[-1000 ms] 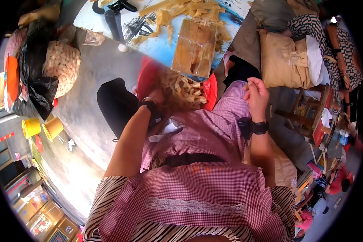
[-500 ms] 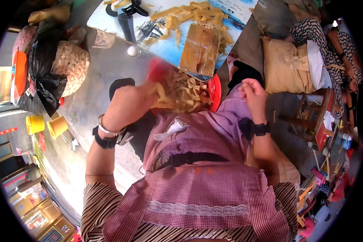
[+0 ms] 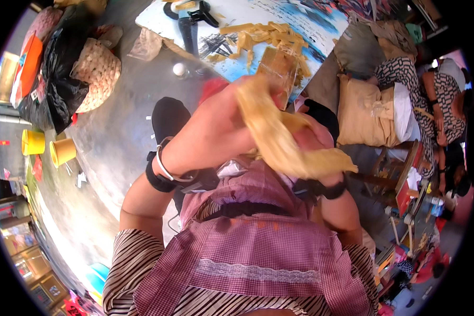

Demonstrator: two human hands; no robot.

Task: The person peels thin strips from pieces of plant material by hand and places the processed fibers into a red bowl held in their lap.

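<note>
Both of my hands have come together over my lap. My left hand (image 3: 213,129) grips a long, floppy, pale-yellow strip (image 3: 276,142), its fingers closed near the upper end. From there the strip drapes down to the right, blurred, and its lower end lies across my right wrist. Behind it is my right hand (image 3: 318,138), partly covered, close against the strip. Its fingers are hidden and smeared, so their grip does not show. More yellow strips (image 3: 276,39) lie on the board beyond, beside a brown wooden block (image 3: 279,66) in clear wrapping.
A black-handled tool (image 3: 189,31) lies on the white-and-blue board (image 3: 160,18). A red basin (image 3: 211,87) is mostly hidden behind my hands. A small white ball (image 3: 179,69) sits on the floor. Bags stand left, a tan sack (image 3: 366,113) right, with people beyond.
My left hand has lifted the yellow strip up and right, away from the basin. My right hand has moved left to meet it. The view has shifted slightly.
</note>
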